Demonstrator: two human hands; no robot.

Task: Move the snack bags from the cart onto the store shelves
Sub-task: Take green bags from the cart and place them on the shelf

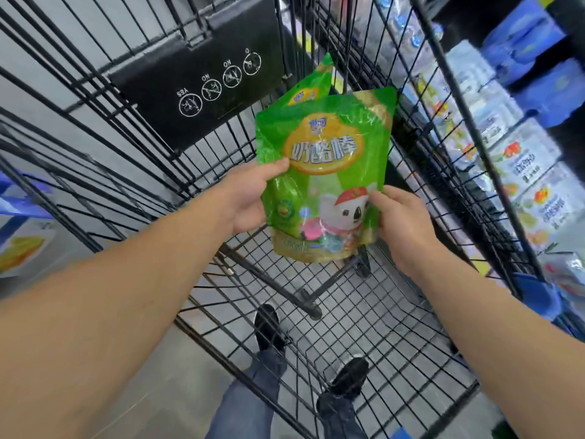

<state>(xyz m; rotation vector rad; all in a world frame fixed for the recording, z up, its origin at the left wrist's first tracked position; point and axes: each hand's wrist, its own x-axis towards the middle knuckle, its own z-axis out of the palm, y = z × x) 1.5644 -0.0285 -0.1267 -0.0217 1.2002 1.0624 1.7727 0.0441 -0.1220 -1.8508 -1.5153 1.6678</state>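
A green snack bag (pixel 326 172) with a cartoon koala and an orange label is held upright over the black wire cart (pixel 364 312). My left hand (pixel 250 198) grips its left edge with the thumb on the front. My right hand (pixel 399 223) pinches its lower right edge. A second green bag (pixel 311 87) of the same kind stands just behind the first, mostly hidden, only its top corner showing. I cannot tell which hand holds that one.
The cart's black child-seat flap (pixel 202 77) with warning icons stands at the far end. Store shelves (pixel 506 147) packed with blue and white goods run along the right side. My shoes show through the cart's wire floor. More boxed goods (pixel 22 245) sit at the left.
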